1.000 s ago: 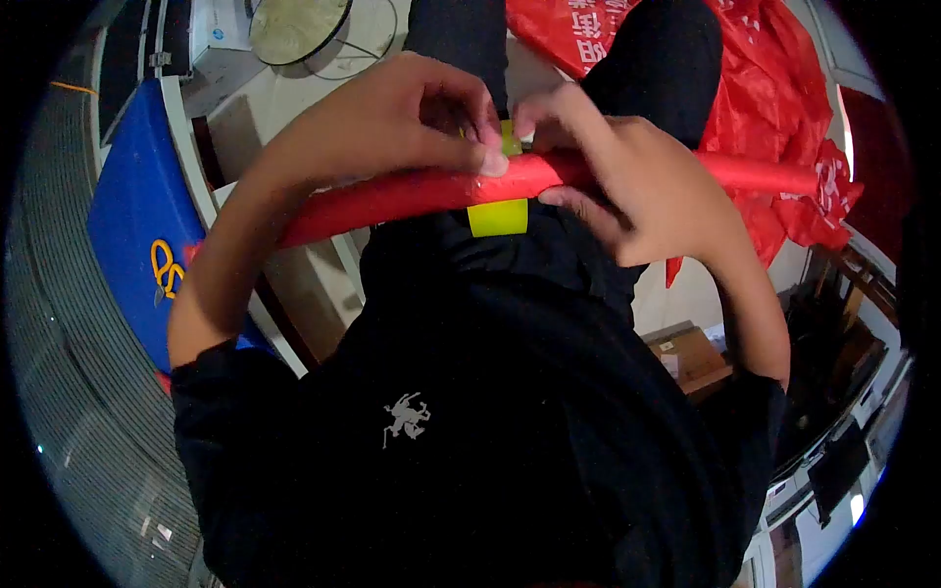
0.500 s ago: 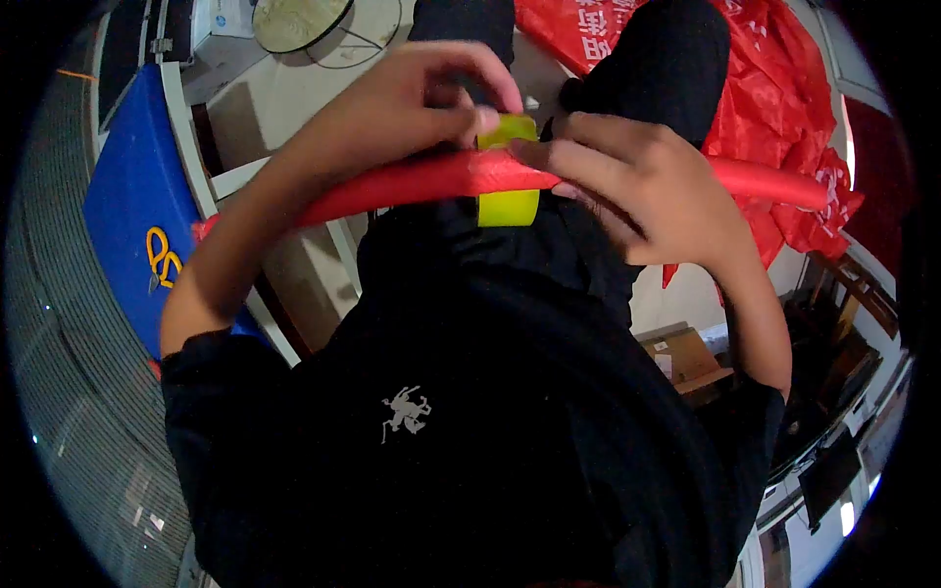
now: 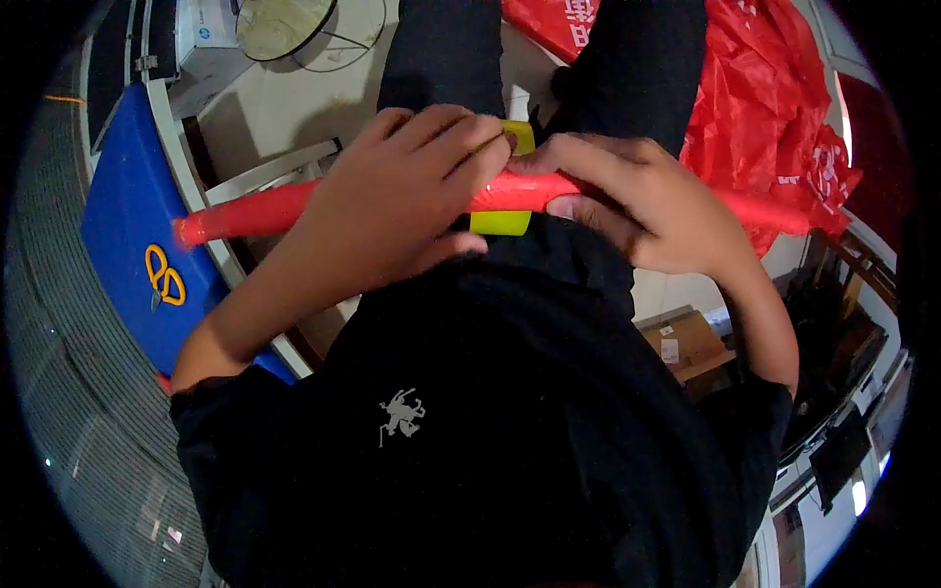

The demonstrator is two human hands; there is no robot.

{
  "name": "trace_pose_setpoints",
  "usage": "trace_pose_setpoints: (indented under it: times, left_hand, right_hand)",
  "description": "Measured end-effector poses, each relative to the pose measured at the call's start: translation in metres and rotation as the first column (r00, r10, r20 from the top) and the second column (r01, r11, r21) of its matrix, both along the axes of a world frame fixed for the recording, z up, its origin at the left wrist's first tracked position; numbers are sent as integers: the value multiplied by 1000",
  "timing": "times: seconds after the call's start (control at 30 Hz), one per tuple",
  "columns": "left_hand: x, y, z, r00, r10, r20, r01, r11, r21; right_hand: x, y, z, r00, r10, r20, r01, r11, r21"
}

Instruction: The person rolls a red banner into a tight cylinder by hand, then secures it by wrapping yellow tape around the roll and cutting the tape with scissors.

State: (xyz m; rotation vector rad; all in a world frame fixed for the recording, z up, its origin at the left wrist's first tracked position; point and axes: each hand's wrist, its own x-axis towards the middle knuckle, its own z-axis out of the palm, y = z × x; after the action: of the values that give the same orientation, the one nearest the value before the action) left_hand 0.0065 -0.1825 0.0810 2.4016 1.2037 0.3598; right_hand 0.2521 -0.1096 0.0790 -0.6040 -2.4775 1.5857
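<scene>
A long red roll (image 3: 260, 209) lies across in front of my lap, its left end over the blue surface. My left hand (image 3: 402, 186) is laid over the roll left of its middle, fingers curved round it. On the right, my right hand (image 3: 642, 201) grips the roll between thumb and fingers. Between the hands a yellow-green roll, possibly tape (image 3: 501, 222), shows above and below the red roll. Whether a finger goes through it is hidden.
Orange-handled scissors (image 3: 165, 276) rest on a blue surface (image 3: 127, 216) at the left. Crumpled red plastic (image 3: 755, 98) spreads at the upper right. A round stool-like object (image 3: 284, 24) stands at the upper left, a cardboard box (image 3: 689, 343) at the lower right.
My left hand has come down from above the red roll and now covers it. The roll's left end shows more. My right hand's thumb now presses on the roll's lower side.
</scene>
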Motion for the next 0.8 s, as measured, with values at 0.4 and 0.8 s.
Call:
trace_pose_setpoints:
  times: [0.4,0.8]
  left_hand:
    - [1,-4,-1,973,-46,-225,39,999,-34]
    - [0,12,0,925,-106,-366,-27,940,-341]
  right_hand:
    - [7,-6,-6,997,-37,-68,28,992,-127]
    - [-3,-36,-10,979,-95,180,-59,712,699]
